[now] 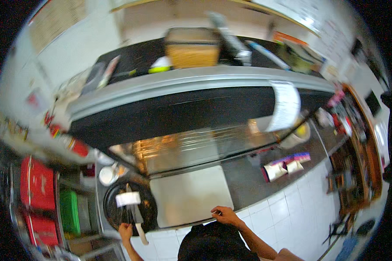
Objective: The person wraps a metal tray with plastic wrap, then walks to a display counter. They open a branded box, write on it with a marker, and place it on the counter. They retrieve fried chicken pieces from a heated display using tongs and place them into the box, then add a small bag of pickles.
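Before me a pale cutting board (191, 195) lies on the dark counter. To its left sits a round black tray (148, 208) holding a knife with a pale handle (141, 233) and a white paper or card (128, 199). My left hand (125, 231) is at the near rim of the tray, left of the knife handle; blur hides whether it grips anything. My right hand (224, 215) is over the near right corner of the board with its fingers bent, and nothing is visible in it.
A white cup (107, 176) stands behind the tray. White and purple packets (276, 171) lie on the right part of the counter, near a tub (297, 135). A glass case (199, 143) rises behind the board, and a paper sheet (284, 104) hangs from the shelf edge.
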The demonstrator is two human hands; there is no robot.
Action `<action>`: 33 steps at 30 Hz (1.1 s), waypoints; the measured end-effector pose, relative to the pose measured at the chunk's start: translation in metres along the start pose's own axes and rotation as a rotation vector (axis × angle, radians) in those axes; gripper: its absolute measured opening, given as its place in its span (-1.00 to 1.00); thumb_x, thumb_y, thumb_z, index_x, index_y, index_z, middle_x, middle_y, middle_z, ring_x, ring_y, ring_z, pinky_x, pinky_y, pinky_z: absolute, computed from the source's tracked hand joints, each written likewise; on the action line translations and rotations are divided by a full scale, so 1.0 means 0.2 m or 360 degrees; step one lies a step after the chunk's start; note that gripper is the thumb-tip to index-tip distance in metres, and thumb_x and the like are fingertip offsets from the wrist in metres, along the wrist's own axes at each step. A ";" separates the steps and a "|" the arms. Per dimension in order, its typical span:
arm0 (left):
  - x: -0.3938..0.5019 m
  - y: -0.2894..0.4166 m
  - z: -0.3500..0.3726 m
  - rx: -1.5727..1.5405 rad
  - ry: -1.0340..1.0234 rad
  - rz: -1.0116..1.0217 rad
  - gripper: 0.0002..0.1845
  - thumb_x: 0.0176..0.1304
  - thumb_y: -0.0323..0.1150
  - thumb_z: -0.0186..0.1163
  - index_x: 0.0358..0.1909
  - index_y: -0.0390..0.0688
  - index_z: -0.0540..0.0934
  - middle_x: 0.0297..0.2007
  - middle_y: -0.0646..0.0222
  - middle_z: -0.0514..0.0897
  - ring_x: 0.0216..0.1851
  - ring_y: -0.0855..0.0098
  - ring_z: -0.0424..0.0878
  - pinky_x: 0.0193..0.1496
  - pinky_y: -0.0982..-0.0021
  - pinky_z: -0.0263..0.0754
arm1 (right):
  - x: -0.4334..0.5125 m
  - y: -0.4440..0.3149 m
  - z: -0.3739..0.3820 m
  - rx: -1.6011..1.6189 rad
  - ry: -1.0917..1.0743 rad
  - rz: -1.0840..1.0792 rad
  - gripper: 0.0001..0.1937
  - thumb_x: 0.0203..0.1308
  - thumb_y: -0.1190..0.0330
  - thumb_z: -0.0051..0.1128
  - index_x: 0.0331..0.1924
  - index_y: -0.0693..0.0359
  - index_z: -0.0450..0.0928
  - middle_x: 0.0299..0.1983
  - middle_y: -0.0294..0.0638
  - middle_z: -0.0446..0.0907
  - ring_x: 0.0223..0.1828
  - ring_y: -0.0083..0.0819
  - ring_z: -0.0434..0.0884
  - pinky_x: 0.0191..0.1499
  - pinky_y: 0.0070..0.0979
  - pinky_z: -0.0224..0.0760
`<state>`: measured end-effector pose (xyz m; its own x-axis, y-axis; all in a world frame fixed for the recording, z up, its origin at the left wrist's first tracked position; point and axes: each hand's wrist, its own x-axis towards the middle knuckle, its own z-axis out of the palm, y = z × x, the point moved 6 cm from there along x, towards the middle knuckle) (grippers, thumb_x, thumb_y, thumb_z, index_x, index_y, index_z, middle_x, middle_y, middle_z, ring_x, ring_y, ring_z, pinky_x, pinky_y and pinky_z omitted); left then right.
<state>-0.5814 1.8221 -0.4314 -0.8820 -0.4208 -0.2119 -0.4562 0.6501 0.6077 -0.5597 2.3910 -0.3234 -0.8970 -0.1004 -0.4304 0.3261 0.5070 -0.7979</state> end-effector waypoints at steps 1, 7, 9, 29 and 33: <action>-0.02 0.09 -0.09 0.0072 0.0089 0.0241 -0.75 0.01 -0.35 0.36 -0.46 -0.30 0.52 -0.51 0.15 0.60 -0.48 0.24 0.58 -0.35 0.20 0.47 | -0.01 0.01 -0.01 0.0006 0.0022 0.0027 -0.67 0.25 0.18 0.17 -0.04 0.22 0.61 -0.27 -0.09 0.70 -0.24 -0.30 0.69 -0.11 -0.36 0.54; 0.04 0.46 -0.58 0.0743 0.0132 0.1030 -0.87 0.16 -0.40 0.25 -0.36 -0.25 0.55 -0.47 0.16 0.63 -0.45 0.31 0.60 -0.37 0.36 0.44 | -0.04 0.02 -0.05 0.0041 0.0117 -0.0028 -0.66 0.25 0.17 0.17 -0.02 0.21 0.59 -0.26 -0.05 0.70 -0.19 -0.24 0.70 -0.07 -0.31 0.54; 0.03 0.42 -0.76 0.0602 0.0058 0.0348 -0.80 0.17 -0.35 0.23 -0.25 -0.25 0.54 -0.44 0.13 0.63 -0.40 0.25 0.62 -0.33 0.30 0.46 | -0.05 0.02 -0.04 0.0038 0.0102 -0.0077 -0.66 0.25 0.15 0.16 -0.03 0.19 0.58 -0.22 -0.06 0.70 -0.18 -0.20 0.70 -0.06 -0.29 0.54; -1.83 2.33 0.37 -0.0468 -0.0041 0.0387 -0.93 0.31 -0.43 0.04 -0.27 -0.21 0.47 -0.52 -0.07 0.59 -0.42 -0.09 0.65 -0.38 0.07 0.49 | -0.42 -0.09 -0.36 0.1564 -0.1382 -0.0205 -0.47 0.41 0.08 0.00 0.33 0.20 0.31 0.15 -0.04 0.54 0.07 -0.28 0.57 0.09 -0.34 0.47; -2.10 2.65 0.91 -0.0147 -0.0225 0.0405 -0.78 0.35 -0.22 0.08 -0.21 -0.18 0.47 -0.42 -0.06 0.64 -0.33 -0.16 0.62 -0.31 -0.13 0.49 | -0.40 0.42 -0.61 0.1542 -0.0764 0.0629 -0.62 0.42 0.18 -0.02 0.06 0.35 0.53 -0.10 -0.10 0.63 -0.08 -0.33 0.61 0.05 -0.37 0.46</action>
<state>-0.4737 2.4586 -0.1589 -0.9773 -0.1554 -0.1442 -0.2113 0.6603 0.7206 -0.4967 2.5455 -0.3055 -0.5430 -0.5020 -0.6732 0.8382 -0.2745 -0.4713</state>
